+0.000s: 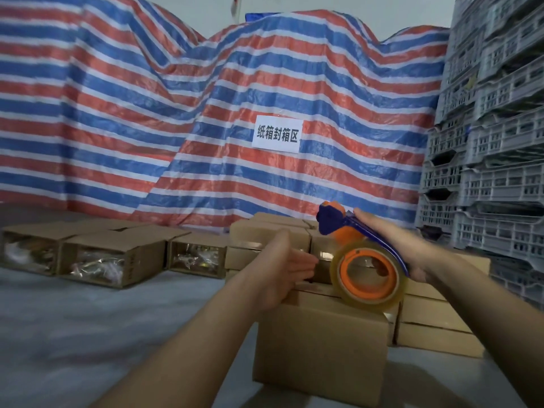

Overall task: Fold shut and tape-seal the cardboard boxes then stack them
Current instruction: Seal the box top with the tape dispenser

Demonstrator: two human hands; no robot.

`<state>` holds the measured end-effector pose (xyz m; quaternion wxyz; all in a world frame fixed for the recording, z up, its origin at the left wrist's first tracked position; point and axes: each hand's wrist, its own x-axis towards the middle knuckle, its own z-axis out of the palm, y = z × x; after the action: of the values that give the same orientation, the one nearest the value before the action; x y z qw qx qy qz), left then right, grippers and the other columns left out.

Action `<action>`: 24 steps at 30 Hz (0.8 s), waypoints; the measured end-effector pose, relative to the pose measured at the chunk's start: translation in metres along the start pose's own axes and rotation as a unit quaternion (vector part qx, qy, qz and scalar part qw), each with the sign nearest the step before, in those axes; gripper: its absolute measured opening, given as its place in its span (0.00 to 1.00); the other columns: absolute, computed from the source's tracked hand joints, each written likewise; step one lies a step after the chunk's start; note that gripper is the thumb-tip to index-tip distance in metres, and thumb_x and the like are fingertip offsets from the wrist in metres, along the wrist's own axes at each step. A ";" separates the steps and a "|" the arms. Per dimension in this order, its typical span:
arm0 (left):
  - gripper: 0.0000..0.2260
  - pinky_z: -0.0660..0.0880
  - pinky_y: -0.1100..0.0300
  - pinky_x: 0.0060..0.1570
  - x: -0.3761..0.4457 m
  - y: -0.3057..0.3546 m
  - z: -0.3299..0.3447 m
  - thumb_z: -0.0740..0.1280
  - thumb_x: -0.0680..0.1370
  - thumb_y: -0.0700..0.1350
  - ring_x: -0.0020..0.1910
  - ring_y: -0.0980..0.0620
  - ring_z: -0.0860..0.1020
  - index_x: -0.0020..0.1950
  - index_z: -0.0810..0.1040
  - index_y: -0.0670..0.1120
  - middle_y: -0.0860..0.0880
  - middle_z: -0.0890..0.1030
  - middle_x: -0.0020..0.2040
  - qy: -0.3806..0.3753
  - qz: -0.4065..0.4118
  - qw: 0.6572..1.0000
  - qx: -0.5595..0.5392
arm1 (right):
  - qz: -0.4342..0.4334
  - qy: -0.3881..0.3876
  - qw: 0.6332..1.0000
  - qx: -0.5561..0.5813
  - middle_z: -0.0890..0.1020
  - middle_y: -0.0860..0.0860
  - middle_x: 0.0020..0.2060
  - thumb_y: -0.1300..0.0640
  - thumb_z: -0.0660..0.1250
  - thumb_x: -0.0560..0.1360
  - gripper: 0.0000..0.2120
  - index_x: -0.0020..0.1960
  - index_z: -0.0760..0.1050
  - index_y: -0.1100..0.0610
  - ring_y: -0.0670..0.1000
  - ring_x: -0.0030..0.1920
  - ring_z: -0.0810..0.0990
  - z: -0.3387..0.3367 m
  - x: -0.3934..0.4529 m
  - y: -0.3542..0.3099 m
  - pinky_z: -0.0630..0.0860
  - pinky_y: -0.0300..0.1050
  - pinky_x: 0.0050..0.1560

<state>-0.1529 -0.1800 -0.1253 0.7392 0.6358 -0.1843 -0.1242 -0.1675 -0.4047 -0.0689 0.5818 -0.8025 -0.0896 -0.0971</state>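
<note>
Cardboard box (pixel 321 346) sits closed just below the tape dispenser (pixel 365 260), which the right hand (pixel 412 248) grips. Left hand (pixel 282 269), fingers straight and together, reaches beside the dispenser, likely to find the tape's loose end. Taping seems underway; next, stick that end to the box seam.

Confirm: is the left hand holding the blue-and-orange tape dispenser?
No. The right hand grips the blue-and-orange tape dispenser over the brown cardboard box, while the left hand reaches toward it with straight fingers.

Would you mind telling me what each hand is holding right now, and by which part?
The right hand holds the tape dispenser by its blue handle. The left hand holds nothing; its straight fingers reach toward the tape roll.
</note>
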 end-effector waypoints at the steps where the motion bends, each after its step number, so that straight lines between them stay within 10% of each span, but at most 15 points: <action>1: 0.33 0.61 0.51 0.73 0.000 0.001 -0.002 0.44 0.83 0.63 0.64 0.46 0.76 0.56 0.79 0.40 0.42 0.80 0.61 -0.004 -0.010 1.000 -0.029 | 0.002 -0.001 1.000 -0.015 0.86 0.60 0.47 0.29 0.75 0.63 0.39 0.62 0.78 0.58 0.56 0.41 0.86 0.000 0.002 -0.001 0.82 0.46 0.40; 16: 0.20 0.51 0.49 0.75 0.000 0.008 -0.011 0.62 0.81 0.55 0.59 0.46 0.79 0.55 0.83 0.40 0.42 0.85 0.54 -0.029 -0.067 0.985 -0.153 | 0.028 -0.063 0.995 -0.074 0.86 0.59 0.43 0.33 0.71 0.64 0.36 0.59 0.78 0.60 0.53 0.35 0.85 0.013 0.011 -0.018 0.80 0.42 0.33; 24: 0.09 0.63 0.51 0.68 0.000 0.005 -0.011 0.63 0.82 0.43 0.55 0.49 0.81 0.43 0.79 0.43 0.46 0.84 0.48 0.025 -0.053 0.982 -0.179 | 0.022 -0.064 0.993 -0.101 0.87 0.56 0.41 0.35 0.69 0.66 0.32 0.59 0.76 0.58 0.51 0.35 0.86 0.016 0.012 -0.023 0.80 0.40 0.33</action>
<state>-0.1484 -0.1692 -0.1216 0.8377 0.5050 -0.1064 -0.1787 -0.1612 -0.3824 -0.0492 0.4925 -0.8637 -0.0992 -0.0412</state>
